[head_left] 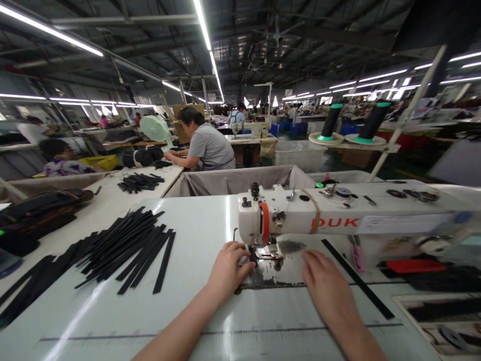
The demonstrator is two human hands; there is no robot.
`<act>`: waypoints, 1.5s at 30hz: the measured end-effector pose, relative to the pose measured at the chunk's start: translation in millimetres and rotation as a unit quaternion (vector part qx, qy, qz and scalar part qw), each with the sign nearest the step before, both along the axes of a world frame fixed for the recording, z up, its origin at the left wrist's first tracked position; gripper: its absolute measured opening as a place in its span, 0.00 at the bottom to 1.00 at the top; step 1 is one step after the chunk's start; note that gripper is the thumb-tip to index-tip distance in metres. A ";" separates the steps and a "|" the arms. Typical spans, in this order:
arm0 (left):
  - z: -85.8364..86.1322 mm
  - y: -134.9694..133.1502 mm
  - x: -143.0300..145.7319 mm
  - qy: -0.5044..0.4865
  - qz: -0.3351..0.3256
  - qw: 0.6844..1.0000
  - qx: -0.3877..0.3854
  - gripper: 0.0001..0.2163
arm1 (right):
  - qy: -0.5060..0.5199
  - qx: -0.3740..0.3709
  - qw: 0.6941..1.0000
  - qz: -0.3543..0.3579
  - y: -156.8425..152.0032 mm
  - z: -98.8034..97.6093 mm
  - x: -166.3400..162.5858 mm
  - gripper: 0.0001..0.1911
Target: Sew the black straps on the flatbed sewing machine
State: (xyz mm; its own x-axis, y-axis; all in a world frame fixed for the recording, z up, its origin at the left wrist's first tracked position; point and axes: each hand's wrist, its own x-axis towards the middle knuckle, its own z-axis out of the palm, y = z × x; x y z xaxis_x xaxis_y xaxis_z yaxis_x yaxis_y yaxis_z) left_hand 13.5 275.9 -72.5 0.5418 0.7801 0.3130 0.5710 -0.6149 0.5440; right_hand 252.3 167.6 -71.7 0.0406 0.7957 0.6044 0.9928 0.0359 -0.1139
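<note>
My left hand (230, 271) is at the left side of the needle area of a white sewing machine (285, 213). Its thumb and fingers are closed together, and a small dark piece shows at the fingertips beside the metal presser foot (267, 255); what they hold is mostly hidden. To the right of the foot, my right hand (326, 283) rests over the metal bed plate with its fingers stretched out and nothing visible in them. A single black strip (356, 278) lies slantwise just beyond that hand.
Piles of black strips (124, 245) cover the left of the table (195, 220). Pink-handled snips (356, 254) and a red piece (415, 265) lie under the machine arm. Thread cones (331, 123) stand behind. A co-worker (210, 143) sits across, near a green fan (155, 128).
</note>
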 end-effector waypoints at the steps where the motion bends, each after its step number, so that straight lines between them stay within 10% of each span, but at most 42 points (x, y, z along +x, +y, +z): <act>1: 1.2 6.6 2.3 0.010 0.008 1.000 0.002 0.10 | -0.034 0.000 0.997 -0.062 -7.4 0.7 14.6 0.15; 8: 5.2 31.3 -12.6 0.083 0.008 0.996 -0.010 0.21 | -0.090 -0.135 0.972 -0.171 -29.9 -2.5 62.6 0.16; 13: 22.1 7.2 -54.9 0.032 0.137 0.990 -0.019 0.17 | 0.065 -0.112 0.992 0.008 -27.3 -3.3 29.6 0.12; 16: 22.9 -23.7 -37.8 -0.130 0.041 0.980 -0.144 0.17 | 0.181 -0.181 0.957 0.139 -26.3 5.0 -18.8 0.08; 19: 12.5 -39.6 -6.8 -0.253 -0.032 0.878 -0.405 0.17 | 0.245 -0.217 0.915 0.237 -20.5 15.7 -57.2 0.13; 22: 2.3 -29.3 9.2 -0.317 0.033 0.837 -0.445 0.10 | 0.185 -0.149 0.911 0.338 -9.0 20.7 -66.9 0.22; 25: -1.8 -10.9 10.5 -0.280 0.070 0.869 -0.403 0.05 | 0.055 -0.098 0.921 0.374 4.3 15.4 -61.9 0.25; 32: -7.3 -13.5 1.1 -0.086 0.128 0.988 -0.024 0.11 | -0.066 -0.058 0.952 0.294 18.8 -11.3 -65.7 0.23; 36: -6.4 -20.2 1.3 -0.028 0.022 0.999 0.010 0.05 | -0.097 -0.057 0.954 0.278 19.5 -13.1 -71.1 0.21; 45: -7.3 -14.6 6.3 -0.010 0.007 0.999 0.037 0.06 | -0.098 -0.044 0.960 0.259 21.6 -15.3 -71.5 0.20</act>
